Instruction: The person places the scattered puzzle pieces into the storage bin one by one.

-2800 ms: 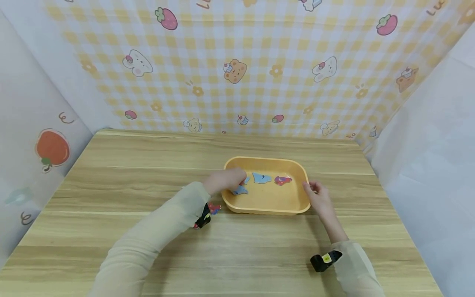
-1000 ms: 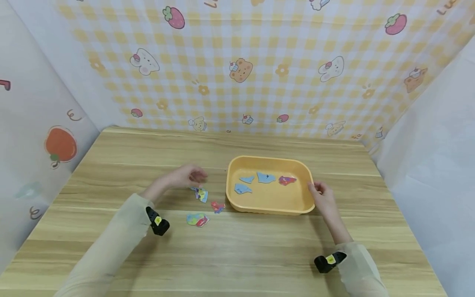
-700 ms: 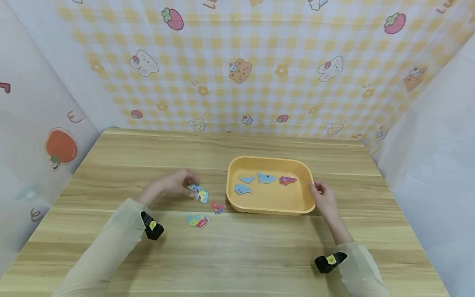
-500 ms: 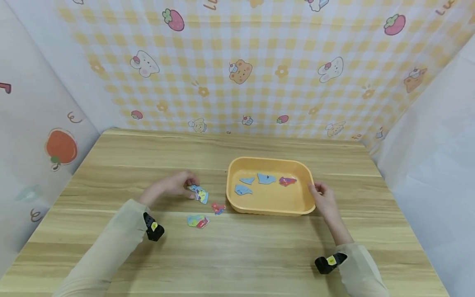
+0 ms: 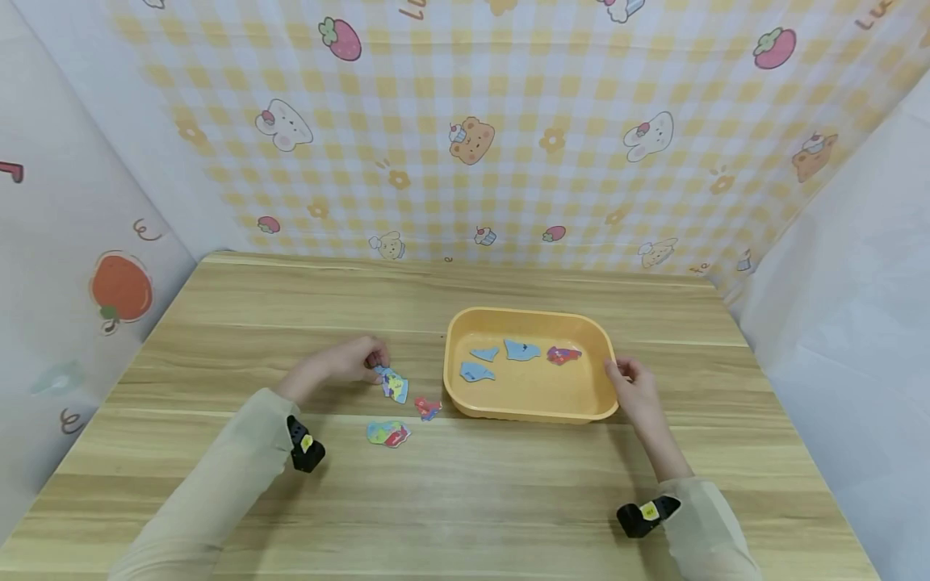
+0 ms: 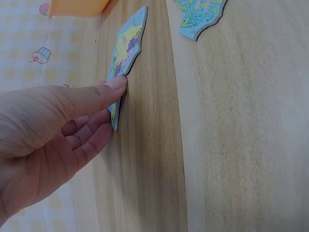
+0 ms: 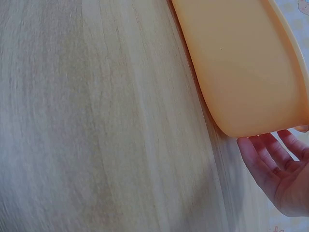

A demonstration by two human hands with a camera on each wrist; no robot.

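Observation:
My left hand [image 5: 356, 361] pinches a blue, yellow and purple puzzle piece [image 6: 128, 46] at one end, thumb on the near side and fingers behind. The piece is tilted on edge close over the wooden table in the left wrist view. Beside it lie a small red and purple puzzle piece [image 5: 427, 408] and a green, blue and red one [image 5: 388, 434]. My right hand [image 5: 635, 391] grips the right end of the orange plastic tray [image 5: 534, 403], fingertips at its rim in the right wrist view. Inside the tray are light blue pieces [image 5: 477, 371] and a red-purple piece [image 5: 563, 355].
The wooden table [image 5: 465, 508] reaches back to a yellow checked cloth wall [image 5: 508, 161]. White cloth [image 5: 835, 242] hangs at both sides. Black wrist cameras [image 5: 639, 516] are strapped over both sleeves.
My left hand has left the tray's left end, moved left and taken hold of the multicoloured puzzle piece, shifting it slightly toward the tray. My right hand stays at the tray's right end.

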